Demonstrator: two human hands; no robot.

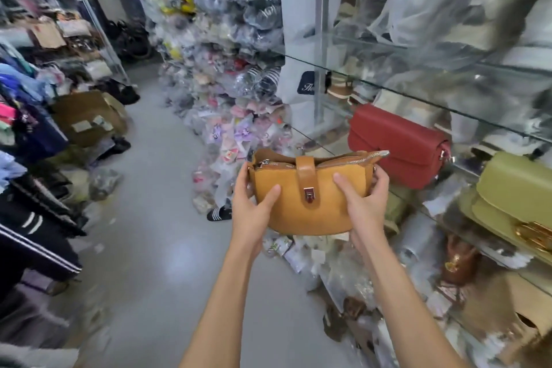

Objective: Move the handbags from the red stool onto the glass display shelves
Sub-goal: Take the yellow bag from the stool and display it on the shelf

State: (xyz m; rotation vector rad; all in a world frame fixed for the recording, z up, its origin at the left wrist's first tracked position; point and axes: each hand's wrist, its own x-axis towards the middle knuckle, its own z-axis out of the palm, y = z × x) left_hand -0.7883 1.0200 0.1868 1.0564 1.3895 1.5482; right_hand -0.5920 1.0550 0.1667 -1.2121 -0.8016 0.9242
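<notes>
Head view: both bare arms reach forward from the bottom edge, and between the two hands, just right of centre, a mustard-yellow handbag (pixel 310 191) is held upright in the air above the grey floor (pixel 155 218). The left hand (pixel 254 206) grips the bag's left end — thumb laid across the front face, the other fingers curled round behind the side. The right hand (pixel 363 203) grips the right end the same way, thumb on the front, fingers wrapped round the back near the zip's end. A tan strap with a silver clasp (pixel 309 195) runs down the middle of the bag's front, and the silver zip along the top looks partly open.

At about 2 o'clock from the yellow bag, near it but apart, a red handbag (pixel 397 143) sits on a glass display shelf (pixel 418 101). At 3 o'clock, well apart toward the right edge, a pale green handbag (pixel 519 188) with a gold clasp lies on the shelving. Below it, at about 4 o'clock, a small brown bag (pixel 458 263) stands among plastic wrappings.

At 11 to 12 o'clock a tall heap of plastic-wrapped goods (pixel 227 54) runs from the floor upward. At 9 o'clock, along the left edge, dark clothing (pixel 33 218) hangs, with a cardboard box (pixel 86 116) beyond it — much of this side is blurred.
</notes>
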